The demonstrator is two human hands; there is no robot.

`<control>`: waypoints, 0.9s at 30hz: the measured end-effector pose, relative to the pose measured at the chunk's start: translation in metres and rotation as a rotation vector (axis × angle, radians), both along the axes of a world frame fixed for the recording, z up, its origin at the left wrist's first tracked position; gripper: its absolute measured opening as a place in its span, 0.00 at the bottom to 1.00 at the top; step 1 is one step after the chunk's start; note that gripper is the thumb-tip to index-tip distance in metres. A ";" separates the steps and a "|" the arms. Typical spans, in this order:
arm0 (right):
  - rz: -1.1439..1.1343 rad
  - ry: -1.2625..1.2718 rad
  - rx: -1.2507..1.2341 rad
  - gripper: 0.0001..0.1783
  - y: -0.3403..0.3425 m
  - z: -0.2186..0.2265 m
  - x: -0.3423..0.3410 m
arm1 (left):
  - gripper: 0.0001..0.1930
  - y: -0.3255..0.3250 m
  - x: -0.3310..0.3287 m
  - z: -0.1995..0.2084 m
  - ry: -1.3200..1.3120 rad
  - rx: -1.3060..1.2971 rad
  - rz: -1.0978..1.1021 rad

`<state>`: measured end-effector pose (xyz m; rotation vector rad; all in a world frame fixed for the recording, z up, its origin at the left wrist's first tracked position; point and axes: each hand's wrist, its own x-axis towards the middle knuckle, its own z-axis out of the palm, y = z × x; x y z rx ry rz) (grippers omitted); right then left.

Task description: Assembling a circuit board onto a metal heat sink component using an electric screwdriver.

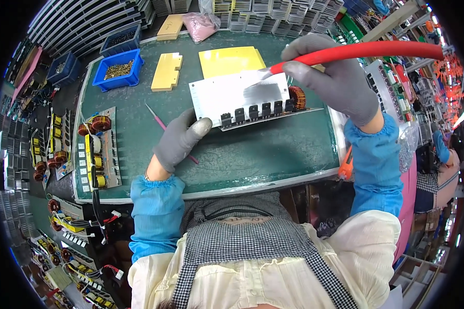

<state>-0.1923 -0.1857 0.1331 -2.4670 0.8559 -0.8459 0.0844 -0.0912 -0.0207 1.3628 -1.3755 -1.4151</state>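
My left hand (183, 139), in a grey glove, grips the lower left corner of a circuit board (273, 119) fitted with a flat white metal plate (216, 92). A row of black transistors (253, 112) lines the plate's lower edge, and a copper-wound coil (297, 98) sits at its right end. Above the plate, my gloved right hand (335, 77) is closed around a long, thick red-handled tool (366, 50). Its pale tapered tip (264, 73) meets the plate's upper part, where a grey patch shows. A pink-handled pointed tool (160, 121) lies partly behind my left hand.
Yellow sheets (229, 57) and a notched yellow board (166, 72) lie on the green tabletop (232, 175). A blue bin (119, 69) of small brass-coloured parts stands far left. Assembled boards (95, 149) line the left; an orange tool (346, 165) rests at the right edge.
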 end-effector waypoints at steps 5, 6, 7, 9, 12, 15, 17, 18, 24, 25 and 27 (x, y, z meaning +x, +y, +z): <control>-0.050 0.031 -0.067 0.12 0.000 0.003 -0.026 | 0.54 0.001 -0.001 0.001 0.025 0.010 -0.003; -0.082 0.006 -0.021 0.12 0.002 0.005 -0.028 | 0.54 0.001 0.000 0.000 0.036 0.014 0.004; -0.132 -0.016 0.027 0.11 0.005 0.007 -0.029 | 0.54 0.001 0.000 0.000 0.041 0.014 0.006; -0.037 -0.126 0.013 0.11 0.008 0.006 -0.022 | 0.54 0.001 0.000 -0.001 0.051 0.016 0.003; 0.069 -0.180 0.030 0.11 0.012 0.003 -0.010 | 0.54 0.001 0.001 -0.003 0.047 0.018 -0.012; 0.120 -0.061 -0.175 0.10 0.007 -0.001 -0.002 | 0.53 0.001 0.002 -0.003 0.039 0.009 -0.013; 0.068 0.107 -0.356 0.09 0.004 0.001 -0.006 | 0.54 0.001 0.002 -0.004 0.040 0.005 -0.008; 0.036 0.054 -0.285 0.08 0.005 0.001 -0.009 | 0.54 0.001 0.002 -0.004 0.044 -0.004 -0.013; -0.031 -0.075 -0.116 0.08 0.019 0.007 -0.031 | 0.55 0.002 0.004 -0.006 0.029 -0.014 -0.028; 0.008 -0.148 0.029 0.08 0.022 0.006 -0.032 | 0.55 0.002 0.004 -0.006 0.032 -0.015 -0.035; 0.029 -0.151 -0.091 0.08 0.021 -0.003 -0.025 | 0.55 0.002 0.005 -0.005 0.040 -0.021 -0.045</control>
